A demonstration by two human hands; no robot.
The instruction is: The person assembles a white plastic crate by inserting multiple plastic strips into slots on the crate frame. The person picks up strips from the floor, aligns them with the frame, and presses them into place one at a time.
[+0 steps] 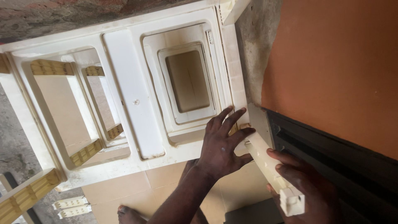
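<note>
Seen from above, 2 bare hands work on a cream plastic cabinet frame (124,83), an upturned unit with open rectangular compartments, standing on beige floor tiles (124,186). Left hand (222,143) lies open, fingers spread flat against the frame's right edge. Right hand (298,182) grips a long cream plastic leg piece (269,166), its upper end meeting that corner beside an orange wall (336,66). Judged step: fitting the leg; next, aligning and pressing it home.
</note>
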